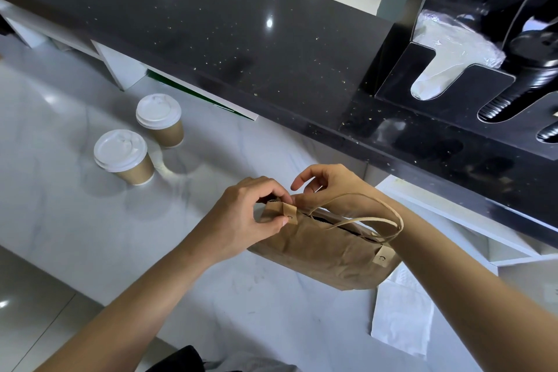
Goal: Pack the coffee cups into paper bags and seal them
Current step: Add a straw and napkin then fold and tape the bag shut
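The paper bag [329, 254] stood on the table [60, 205] in the lower middle of the frame. The left hand [244, 217] was at the bag's left top corner, pinching a sticker [290, 214] folded over the edge. The right hand [329, 184] was just behind the bag's top, touching it. A second sticker [383, 257] sat on the bag's right top corner. Two coffee cups [123, 155] stood close together on the table at the middle left, well apart from the bag. A napkin [401, 317] lay under the bag's right end, toward the lower right. A higher counter [211, 24] ran behind everything, with a lid holder [453, 81] on it at the upper right.
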`<control>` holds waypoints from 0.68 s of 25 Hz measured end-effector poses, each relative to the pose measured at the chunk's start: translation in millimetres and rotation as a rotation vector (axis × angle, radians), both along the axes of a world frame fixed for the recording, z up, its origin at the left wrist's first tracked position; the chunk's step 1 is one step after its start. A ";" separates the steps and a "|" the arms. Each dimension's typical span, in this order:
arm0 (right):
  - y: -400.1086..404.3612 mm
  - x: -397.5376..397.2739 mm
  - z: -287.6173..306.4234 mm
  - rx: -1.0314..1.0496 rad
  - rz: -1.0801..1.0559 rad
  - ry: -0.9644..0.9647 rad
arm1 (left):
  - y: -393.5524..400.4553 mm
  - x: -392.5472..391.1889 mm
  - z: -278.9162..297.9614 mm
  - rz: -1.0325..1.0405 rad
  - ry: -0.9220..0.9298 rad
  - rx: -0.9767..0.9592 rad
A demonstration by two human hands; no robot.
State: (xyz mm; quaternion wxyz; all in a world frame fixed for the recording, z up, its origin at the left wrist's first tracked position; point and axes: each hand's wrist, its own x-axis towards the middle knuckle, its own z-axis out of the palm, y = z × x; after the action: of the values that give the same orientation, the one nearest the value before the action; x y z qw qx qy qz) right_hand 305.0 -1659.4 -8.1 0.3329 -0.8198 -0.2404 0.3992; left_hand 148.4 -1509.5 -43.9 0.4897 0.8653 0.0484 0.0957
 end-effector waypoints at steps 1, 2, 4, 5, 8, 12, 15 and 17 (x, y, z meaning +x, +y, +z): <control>-1.4 0.5 -1.3 0.001 -0.007 -0.002 | 0.4 -0.5 0.2 -0.008 0.020 0.004; -2.9 0.9 -1.6 0.003 -0.010 -0.004 | 0.4 -0.8 0.9 -0.023 0.029 0.007; -6.2 1.9 -0.9 0.015 -0.011 -0.011 | 0.1 0.2 0.7 -0.041 0.002 0.008; -8.7 2.3 0.1 0.028 -0.018 -0.023 | 0.0 1.3 -0.2 -0.037 -0.019 0.007; -20.1 2.9 4.1 0.095 -0.108 -0.061 | 0.5 4.0 -4.5 -0.019 -0.078 0.061; -51.6 2.5 6.1 0.233 -0.294 -0.094 | -3.0 3.8 -9.6 0.007 -0.183 0.211; -76.7 -5.5 2.7 0.306 -0.381 -0.144 | -5.3 3.7 -10.4 0.028 -0.219 0.223; -93.6 -13.4 -3.2 0.310 -0.446 -0.208 | -5.3 2.9 -10.5 0.023 -0.218 0.197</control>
State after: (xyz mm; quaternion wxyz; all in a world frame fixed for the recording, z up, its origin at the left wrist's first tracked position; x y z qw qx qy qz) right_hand 291.6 -1753.0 -11.3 0.5072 -0.8283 -0.1454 0.1885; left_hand 151.2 -1514.8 -54.3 0.4035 0.8931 -0.0048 0.1987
